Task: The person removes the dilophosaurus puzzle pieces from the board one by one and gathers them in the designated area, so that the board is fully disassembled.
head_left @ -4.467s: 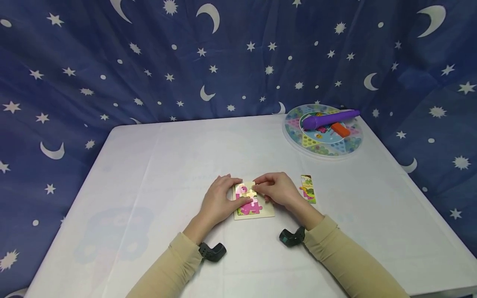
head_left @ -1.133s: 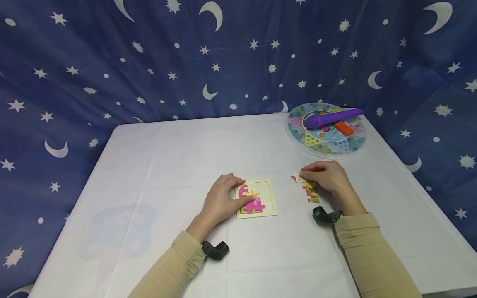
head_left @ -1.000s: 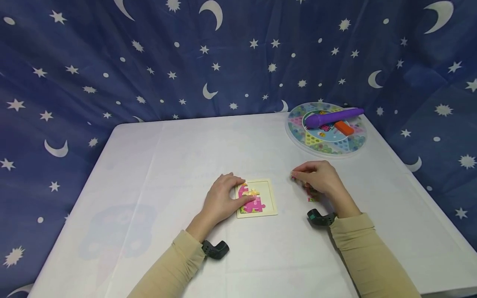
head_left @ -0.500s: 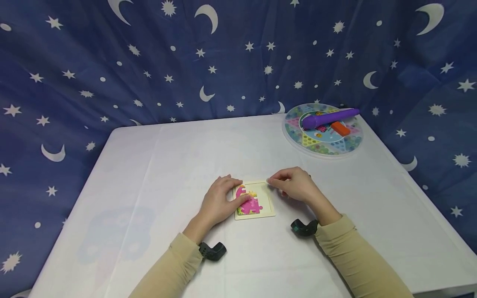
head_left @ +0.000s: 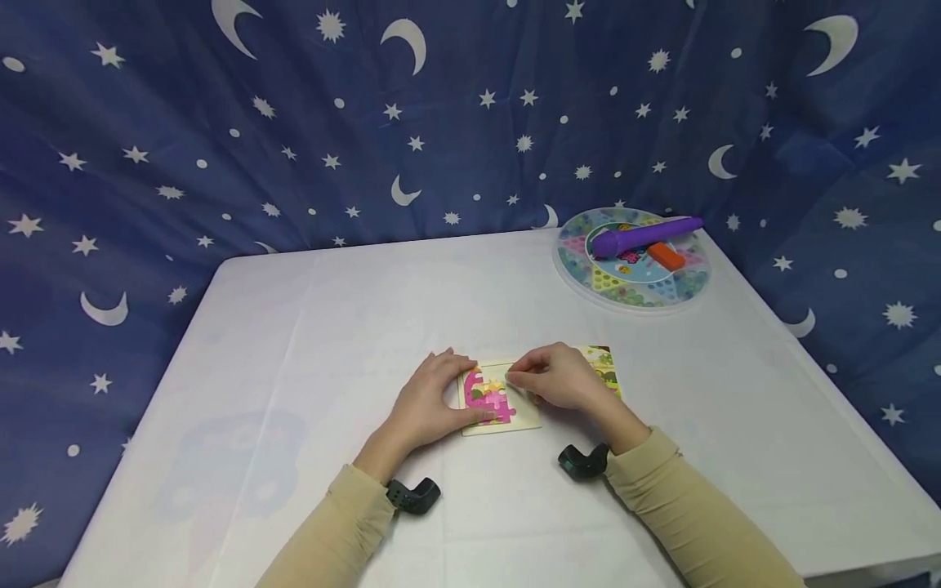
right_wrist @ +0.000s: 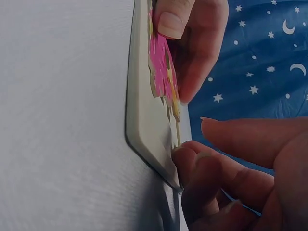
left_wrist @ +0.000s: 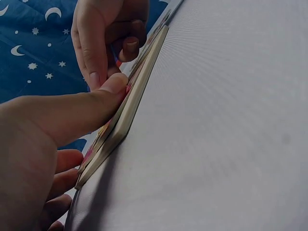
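A small square wooden puzzle board (head_left: pixel 526 416) lies on the table, its left part filled with pink, yellow and green jigsaw pieces (head_left: pixel 494 402). My left hand (head_left: pixel 426 400) grips the board from the left, thumb across the pieces and fingers along the left edge. Over the board's right half, my right hand (head_left: pixel 559 376) holds its fingertips low in a pinch on a puzzle piece, mostly hidden by the fingers. In the right wrist view, bare wood of the board (right_wrist: pixel 154 125) shows beside the pink pieces (right_wrist: pixel 161 62). Loose puzzle pieces (head_left: pixel 604 359) lie behind my right hand, partly covered.
At the back right of the white table (head_left: pixel 353 310) lies a round colourful game board (head_left: pixel 577 261). A purple toy microphone (head_left: pixel 647 237) and an orange block (head_left: pixel 666 256) rest on it. A dark blue curtain (head_left: pixel 294 122) with moons and stars hangs behind.
My right hand has taken a piece from the loose ones at right and carried it left over the board. My left thumb has slid slightly nearer on the board.
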A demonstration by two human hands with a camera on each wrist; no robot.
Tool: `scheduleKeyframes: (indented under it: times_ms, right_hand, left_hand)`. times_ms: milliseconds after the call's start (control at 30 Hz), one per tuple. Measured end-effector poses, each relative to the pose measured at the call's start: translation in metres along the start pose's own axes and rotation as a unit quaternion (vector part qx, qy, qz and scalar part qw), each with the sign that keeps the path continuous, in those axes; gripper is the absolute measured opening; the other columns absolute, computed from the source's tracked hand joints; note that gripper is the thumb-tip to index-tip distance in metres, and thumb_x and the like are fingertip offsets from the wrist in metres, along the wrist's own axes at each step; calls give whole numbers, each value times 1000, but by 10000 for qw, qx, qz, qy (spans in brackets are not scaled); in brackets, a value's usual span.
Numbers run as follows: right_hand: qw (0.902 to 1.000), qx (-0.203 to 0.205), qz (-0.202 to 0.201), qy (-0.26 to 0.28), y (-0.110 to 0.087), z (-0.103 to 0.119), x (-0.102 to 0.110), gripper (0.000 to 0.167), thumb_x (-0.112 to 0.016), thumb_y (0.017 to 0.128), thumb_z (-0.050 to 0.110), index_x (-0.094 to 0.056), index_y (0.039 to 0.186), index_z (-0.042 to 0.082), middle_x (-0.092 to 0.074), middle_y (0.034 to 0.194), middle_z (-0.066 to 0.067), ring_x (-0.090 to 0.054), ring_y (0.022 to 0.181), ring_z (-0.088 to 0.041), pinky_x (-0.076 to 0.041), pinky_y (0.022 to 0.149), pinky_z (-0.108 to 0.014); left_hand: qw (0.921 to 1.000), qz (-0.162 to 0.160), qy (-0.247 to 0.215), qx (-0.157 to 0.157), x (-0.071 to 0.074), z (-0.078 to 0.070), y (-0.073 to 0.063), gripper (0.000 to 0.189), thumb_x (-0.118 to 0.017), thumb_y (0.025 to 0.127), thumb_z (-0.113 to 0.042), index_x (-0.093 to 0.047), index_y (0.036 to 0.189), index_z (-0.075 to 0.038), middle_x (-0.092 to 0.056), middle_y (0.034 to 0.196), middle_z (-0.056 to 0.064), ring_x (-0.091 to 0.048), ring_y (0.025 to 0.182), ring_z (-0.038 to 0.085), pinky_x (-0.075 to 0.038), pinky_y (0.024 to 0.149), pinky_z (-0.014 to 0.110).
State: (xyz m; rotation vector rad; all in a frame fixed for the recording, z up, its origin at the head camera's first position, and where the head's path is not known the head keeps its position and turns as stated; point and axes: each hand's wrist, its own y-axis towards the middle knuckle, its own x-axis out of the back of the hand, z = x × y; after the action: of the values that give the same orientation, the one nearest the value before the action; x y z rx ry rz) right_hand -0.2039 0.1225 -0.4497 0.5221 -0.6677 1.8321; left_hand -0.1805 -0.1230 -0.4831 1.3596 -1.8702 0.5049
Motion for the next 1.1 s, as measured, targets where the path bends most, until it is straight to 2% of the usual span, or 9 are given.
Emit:
scheduleKeyframes:
  times_ms: [167,400,767,967,1100]
  right_hand:
    - [10000,-82,7,-30,0,1,-5,17,-75,94,33,-80,99,17,-64,63,-1,-57,54,-18,-40,49,-27]
    - [9999,-150,-49,-17,0,3,-5,17,-75,94,34,-80,96,18,-63,61,-1,-56,53,-18,-38,48,-27]
    - [9993,-327,160,19,-2,8,-4,18,-74,95,35,-81,97,19,-62,60,-3,-51,52,-17,-34,48,-27]
    - [9994,-176,272,124,-1,8,-7,15,-77,93,34,-80,95,20,-63,61,-3,-54,52,-18,-36,51,-28]
    - [9993,-170,221,256,0,8,-11,17,-79,91,33,-78,94,17,-64,62,-3,-56,52,-18,-38,48,-27]
  left_hand:
    - [9999,37,-28,104,-1,1,-3,79,-86,75,-59,-64,139,-18,-57,143,-1,-32,150,23,-26,123,47]
    - [10000,-11,61,-51,0,2,-1,76,-86,76,-56,-64,138,-18,-57,142,0,-33,150,23,-24,124,44]
    - [10000,-26,-71,26,-1,2,1,75,-87,75,-57,-63,134,-18,-57,142,0,-33,149,20,-21,125,39]
    - [10000,-6,-54,-49,0,2,3,75,-89,75,-53,-64,134,-15,-58,141,-1,-34,149,20,-17,126,34]
    - [9999,-13,-49,-92,1,2,3,74,-89,75,-53,-64,133,-15,-59,140,-1,-34,149,20,-15,126,33]
